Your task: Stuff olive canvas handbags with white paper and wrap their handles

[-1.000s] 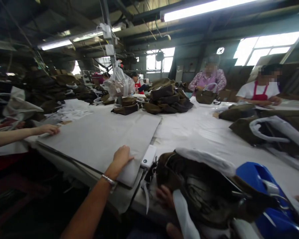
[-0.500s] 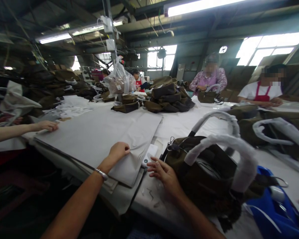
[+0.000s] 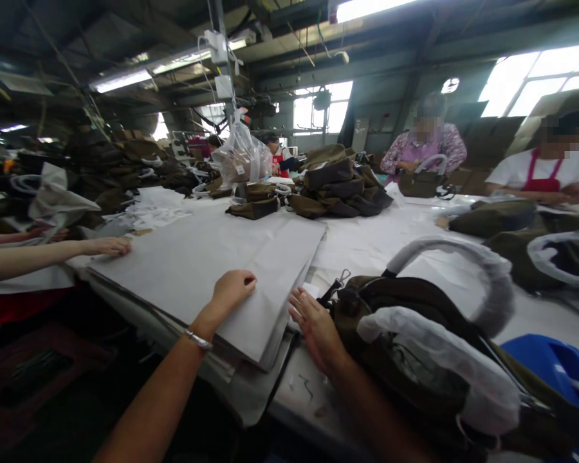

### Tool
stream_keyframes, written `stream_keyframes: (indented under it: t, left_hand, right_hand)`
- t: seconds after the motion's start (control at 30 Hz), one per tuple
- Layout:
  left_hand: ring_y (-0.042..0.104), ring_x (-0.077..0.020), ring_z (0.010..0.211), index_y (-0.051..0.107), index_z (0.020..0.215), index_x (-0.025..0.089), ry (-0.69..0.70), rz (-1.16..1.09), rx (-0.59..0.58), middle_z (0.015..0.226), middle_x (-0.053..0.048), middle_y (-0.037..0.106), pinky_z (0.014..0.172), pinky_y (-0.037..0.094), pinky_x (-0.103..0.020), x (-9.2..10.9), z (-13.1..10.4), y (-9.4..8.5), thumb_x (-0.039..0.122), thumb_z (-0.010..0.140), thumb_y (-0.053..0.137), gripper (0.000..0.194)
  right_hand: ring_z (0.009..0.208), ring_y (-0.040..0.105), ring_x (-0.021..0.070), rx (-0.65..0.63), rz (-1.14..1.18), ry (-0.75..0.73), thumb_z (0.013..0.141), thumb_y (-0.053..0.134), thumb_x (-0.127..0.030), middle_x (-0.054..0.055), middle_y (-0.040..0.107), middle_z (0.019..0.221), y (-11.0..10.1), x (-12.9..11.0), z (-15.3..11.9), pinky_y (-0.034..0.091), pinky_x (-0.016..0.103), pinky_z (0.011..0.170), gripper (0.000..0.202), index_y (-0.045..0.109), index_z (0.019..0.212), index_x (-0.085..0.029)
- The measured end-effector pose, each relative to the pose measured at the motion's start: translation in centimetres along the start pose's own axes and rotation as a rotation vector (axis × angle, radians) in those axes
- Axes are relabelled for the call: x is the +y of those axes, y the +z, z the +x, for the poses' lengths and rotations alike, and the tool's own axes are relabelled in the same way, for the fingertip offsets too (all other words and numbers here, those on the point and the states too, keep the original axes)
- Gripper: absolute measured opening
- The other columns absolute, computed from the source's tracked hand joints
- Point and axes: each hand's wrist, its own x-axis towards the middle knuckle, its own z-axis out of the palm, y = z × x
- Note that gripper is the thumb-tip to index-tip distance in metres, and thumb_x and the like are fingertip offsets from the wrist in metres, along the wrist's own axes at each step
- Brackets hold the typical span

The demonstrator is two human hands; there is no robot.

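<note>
My left hand point(image 3: 234, 289) is closed, thumb and fingers pinched together, over the near part of a stack of large white paper sheets point(image 3: 193, 257); whatever it may pinch is too small to make out. My right hand point(image 3: 316, 325) has its fingers stretched out beside the stack's right edge and holds nothing. Close to its right lies a dark olive bag point(image 3: 410, 289) with a metal clip and handles wrapped in white material point(image 3: 424, 328). Between my right hand and the stack, a small white object point(image 3: 311, 290) is mostly covered.
Another person's hand point(image 3: 113, 246) rests on the stack's far left corner. Olive bags point(image 3: 338, 186) are piled at the back, beside a clear plastic bag point(image 3: 241, 157). A blue container point(image 3: 552, 366) stands at right. Two people work across the table.
The view has shifted a little left. My right hand's fingers have straightened and moved up by the paper edge. The near bag has tilted, and the paper's wrinkles have flattened.
</note>
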Motion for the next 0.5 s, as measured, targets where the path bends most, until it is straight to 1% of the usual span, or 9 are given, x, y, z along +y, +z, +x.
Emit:
stream_keyframes:
  t: [0.07,0.13,0.2,0.3,0.37,0.43,0.5]
  left_hand:
    - [0.071,-0.024,0.092,0.079,0.094,0.019,0.017,-0.036,0.047,0.098,-0.009,0.079,0.079,0.048,-0.03,1.2,-1.2,0.0,0.024,0.087,0.057,0.023]
    - [0.07,-0.0213,0.09,0.078,0.094,0.02,0.069,-0.098,0.06,0.097,-0.007,0.078,0.082,0.049,-0.029,2.7,-2.7,0.4,0.023,0.088,0.057,0.022]
    - [0.069,-0.0186,0.087,0.078,0.092,0.022,0.129,-0.178,0.045,0.095,-0.004,0.077,0.08,0.05,-0.026,4.3,-4.4,1.1,0.023,0.088,0.058,0.02]
    - [0.069,-0.0168,0.084,0.077,0.091,0.023,0.176,-0.301,0.025,0.093,-0.003,0.077,0.076,0.052,-0.023,6.4,-7.1,2.3,0.023,0.087,0.06,0.017]
    - [0.069,-0.016,0.083,0.077,0.091,0.023,0.177,-0.377,0.024,0.091,-0.002,0.076,0.074,0.053,-0.022,7.4,-8.7,3.1,0.023,0.087,0.061,0.016]
    - [0.07,-0.0149,0.083,0.077,0.093,0.023,0.167,-0.452,0.025,0.092,-0.001,0.077,0.072,0.054,-0.021,8.1,-9.9,3.9,0.023,0.088,0.062,0.016]
    - [0.072,-0.0143,0.086,0.077,0.095,0.024,0.147,-0.52,0.037,0.096,-0.001,0.078,0.071,0.055,-0.019,8.6,-10.8,4.6,0.026,0.09,0.062,0.016]
  right_hand:
    - [0.134,0.056,0.0314,-0.025,-0.057,-0.006,0.068,0.083,-0.061,0.015,0.059,0.145,-0.4,0.1,0.1,0.043,0.046,0.112,0.073,0.068,0.127,-0.022]
    - [0.135,0.055,0.0307,-0.039,-0.154,-0.038,0.077,0.075,-0.063,0.015,0.058,0.146,-1.3,0.8,0.4,0.044,0.047,0.111,0.069,0.064,0.133,-0.024]
    - [0.135,0.055,0.03,-0.033,-0.284,-0.143,0.083,0.069,-0.062,0.016,0.057,0.148,-2.5,1.9,1.2,0.042,0.049,0.112,0.068,0.06,0.138,-0.022]
    - [0.134,0.055,0.0303,0.037,-0.451,-0.353,0.081,0.068,-0.061,0.018,0.058,0.145,-4.9,3.8,3.2,0.041,0.049,0.113,0.068,0.063,0.133,-0.018]
    - [0.129,0.058,0.0318,0.099,-0.489,-0.393,0.079,0.067,-0.062,0.02,0.061,0.14,-6.5,4.5,4.6,0.047,0.05,0.105,0.067,0.067,0.127,-0.015]
    - [0.119,0.064,0.033,0.139,-0.484,-0.363,0.078,0.065,-0.065,0.021,0.064,0.135,-7.6,4.6,5.6,0.055,0.048,0.091,0.068,0.067,0.124,-0.014]
    - [0.106,0.069,0.032,0.156,-0.472,-0.333,0.078,0.063,-0.069,0.022,0.067,0.129,-8.2,4.3,6.1,0.058,0.044,0.077,0.07,0.068,0.121,-0.015]
